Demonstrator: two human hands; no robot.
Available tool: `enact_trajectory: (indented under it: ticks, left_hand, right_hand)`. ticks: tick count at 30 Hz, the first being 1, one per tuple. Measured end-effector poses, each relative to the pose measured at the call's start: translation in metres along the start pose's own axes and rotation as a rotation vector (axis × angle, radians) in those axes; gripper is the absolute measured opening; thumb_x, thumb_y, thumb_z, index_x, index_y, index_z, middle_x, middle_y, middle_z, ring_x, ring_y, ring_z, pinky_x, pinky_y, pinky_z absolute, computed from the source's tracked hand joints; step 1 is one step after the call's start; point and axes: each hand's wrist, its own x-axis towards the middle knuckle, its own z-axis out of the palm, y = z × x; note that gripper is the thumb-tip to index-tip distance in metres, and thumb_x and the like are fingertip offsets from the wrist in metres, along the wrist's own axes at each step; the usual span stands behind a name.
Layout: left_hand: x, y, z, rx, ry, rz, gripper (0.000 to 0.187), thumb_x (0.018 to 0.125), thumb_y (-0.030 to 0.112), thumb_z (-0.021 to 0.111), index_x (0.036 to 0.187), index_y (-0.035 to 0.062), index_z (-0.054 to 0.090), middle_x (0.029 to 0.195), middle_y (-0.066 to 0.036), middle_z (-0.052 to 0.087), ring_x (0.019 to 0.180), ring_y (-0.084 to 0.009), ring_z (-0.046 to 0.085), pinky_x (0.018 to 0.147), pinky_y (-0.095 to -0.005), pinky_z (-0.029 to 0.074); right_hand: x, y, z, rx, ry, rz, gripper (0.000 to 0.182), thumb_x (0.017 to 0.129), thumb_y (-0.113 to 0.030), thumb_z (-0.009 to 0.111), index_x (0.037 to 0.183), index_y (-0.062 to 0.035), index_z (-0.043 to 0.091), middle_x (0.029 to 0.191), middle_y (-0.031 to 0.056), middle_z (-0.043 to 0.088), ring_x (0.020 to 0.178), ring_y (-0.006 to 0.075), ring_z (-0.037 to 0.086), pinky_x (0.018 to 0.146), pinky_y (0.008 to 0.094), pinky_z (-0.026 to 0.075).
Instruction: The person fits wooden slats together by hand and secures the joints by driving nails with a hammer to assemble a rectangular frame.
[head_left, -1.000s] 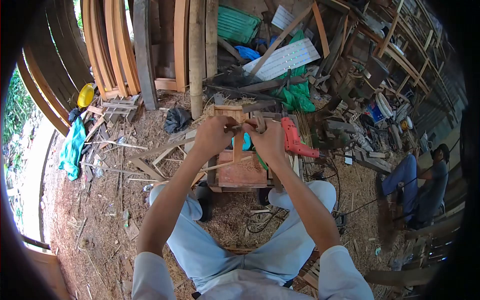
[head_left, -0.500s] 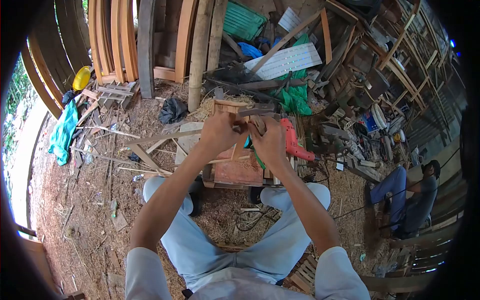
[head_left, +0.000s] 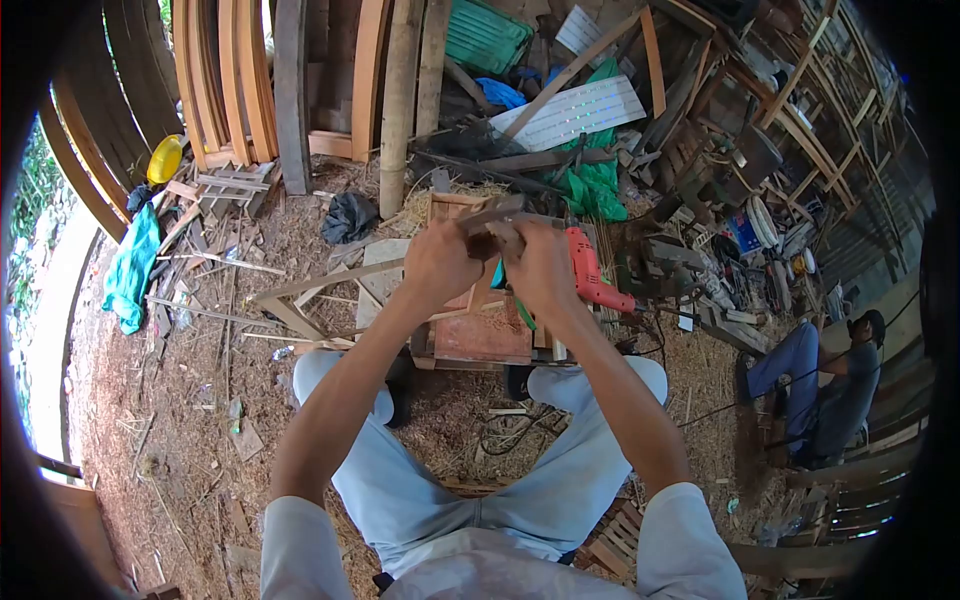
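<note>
My left hand and my right hand are close together over a low wooden work stand. Both are closed, fingers curled round a small dark brown wooden piece between them. Across its top, by the fingertips, lies a dark flat piece whose kind I cannot make out. My fingers hide much of both pieces. Just right of my right hand a red power drill lies on its side. Below the hands a narrow wood strip slants over the stand's reddish board.
Wooden frame pieces lie left of the stand. A bamboo post and a black plastic bag are beyond it. Shavings and offcuts cover the ground. A person sits at the right, near piled timber.
The dark flat piece over my fingertips has tilted and shifted slightly left. Both hands stay closed at nearly the same spot, and the whole view has shifted a little.
</note>
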Motion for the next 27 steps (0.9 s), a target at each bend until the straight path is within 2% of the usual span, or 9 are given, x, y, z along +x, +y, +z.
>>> enact_trajectory:
  ticks: [3,4,6,10,12,16,18,22,27]
  left_hand:
    - [-0.002,0.017,-0.018,-0.079,-0.185,-0.043,0.017,0.079,0.019,0.070,0.090,0.0072,0.072,0.082,-0.016,0.071,0.078,-0.0352,0.068,0.071,-0.0429,0.054]
    - [-0.003,0.016,-0.017,-0.078,-0.184,-0.044,0.017,0.079,0.019,0.070,0.090,0.0072,0.072,0.082,-0.016,0.071,0.078,-0.0352,0.068,0.071,-0.0429,0.054]
    - [-0.005,0.012,-0.013,-0.105,-0.186,-0.037,0.016,0.078,0.018,0.070,0.089,0.0067,0.073,0.081,-0.014,0.071,0.076,-0.0339,0.069,0.071,-0.0414,0.054]
    - [-0.007,0.015,-0.012,-0.097,-0.168,-0.021,0.016,0.078,0.018,0.070,0.088,0.0064,0.072,0.080,-0.013,0.071,0.076,-0.0331,0.069,0.070,-0.0410,0.054]
    - [-0.011,0.016,-0.013,-0.048,-0.133,0.027,0.015,0.078,0.017,0.070,0.088,0.0063,0.072,0.080,-0.013,0.071,0.076,-0.0320,0.069,0.068,-0.0409,0.054]
    - [-0.011,0.009,-0.004,0.000,-0.104,-0.003,0.012,0.079,0.016,0.071,0.089,0.0081,0.072,0.079,-0.011,0.071,0.075,-0.0312,0.069,0.067,-0.0415,0.054]
    - [-0.010,0.009,-0.004,-0.013,-0.076,0.005,0.012,0.080,0.016,0.072,0.090,0.0086,0.071,0.078,-0.011,0.071,0.073,-0.0319,0.068,0.066,-0.0413,0.053]
    - [-0.008,0.015,-0.013,-0.015,-0.132,-0.025,0.014,0.080,0.019,0.073,0.089,0.0076,0.071,0.076,-0.013,0.070,0.072,-0.0329,0.068,0.065,-0.0412,0.053]
    - [-0.008,0.010,-0.012,-0.029,-0.117,0.054,0.016,0.080,0.019,0.074,0.090,0.0065,0.072,0.072,-0.014,0.068,0.069,-0.0325,0.067,0.063,-0.0413,0.051]
  right_hand:
    - [0.000,0.010,-0.017,0.178,-0.119,0.231,0.019,0.081,-0.006,0.073,0.098,0.0019,0.069,0.079,0.0151,0.069,0.072,0.0269,0.067,0.066,0.0378,0.050]
    - [0.002,0.009,-0.025,0.180,-0.120,0.230,0.019,0.081,-0.006,0.073,0.098,0.0019,0.069,0.079,0.0151,0.069,0.072,0.0269,0.067,0.066,0.0378,0.050]
    - [0.005,0.008,-0.041,0.269,-0.143,0.403,0.021,0.082,-0.010,0.075,0.100,0.0004,0.070,0.077,0.0092,0.067,0.067,0.0171,0.062,0.064,0.0332,0.048]
    - [-0.001,0.008,-0.048,0.258,-0.175,0.374,0.020,0.086,-0.010,0.072,0.102,-0.0003,0.069,0.076,0.0064,0.065,0.064,0.0136,0.058,0.062,0.0309,0.047]
    - [-0.007,-0.002,-0.058,0.234,-0.146,0.193,0.024,0.090,-0.015,0.067,0.107,0.0025,0.063,0.079,0.0162,0.066,0.066,0.0265,0.061,0.064,0.0378,0.046]
    - [-0.012,-0.012,-0.074,0.331,-0.317,0.353,0.027,0.094,-0.015,0.061,0.117,-0.0001,0.057,0.083,0.0207,0.066,0.068,0.0336,0.063,0.063,0.0420,0.046]
    - [-0.012,-0.014,-0.085,0.112,-0.261,0.128,0.029,0.097,-0.018,0.058,0.121,-0.0028,0.053,0.083,0.0234,0.065,0.071,0.0409,0.063,0.063,0.0474,0.044]
    - [-0.002,-0.024,-0.103,-0.022,-0.365,0.200,0.028,0.098,-0.022,0.055,0.121,-0.0057,0.054,0.081,0.0229,0.066,0.075,0.0435,0.063,0.064,0.0510,0.045]
    - [-0.002,-0.027,-0.092,-0.207,-0.342,0.019,0.027,0.099,-0.024,0.051,0.121,-0.0103,0.055,0.074,0.0209,0.066,0.070,0.0406,0.066,0.061,0.0505,0.049]
